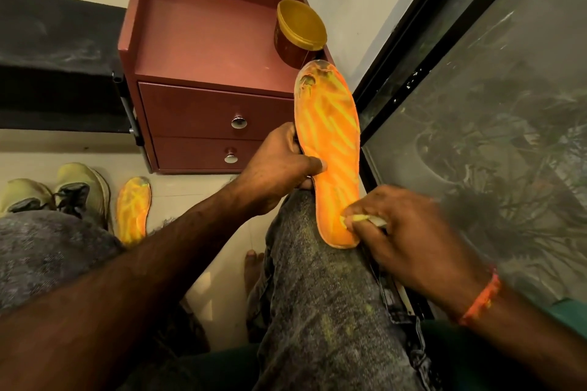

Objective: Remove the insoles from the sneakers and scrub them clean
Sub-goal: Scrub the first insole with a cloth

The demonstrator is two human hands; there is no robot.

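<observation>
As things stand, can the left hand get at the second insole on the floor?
Probably not yet: the left hand grips the insole propped on the knee. The floor insole lies uncovered beside the sneakers, so once freed, the way looks open.

Insole [330,149]: matt orange, surface worn and peeling at the toe. Jeans [320,295]: coarse mottled denim. Cabinet [206,51]: smooth, satin maroon, with polished metal knobs [239,121]. Tub [298,32]: glossy plastic.
</observation>
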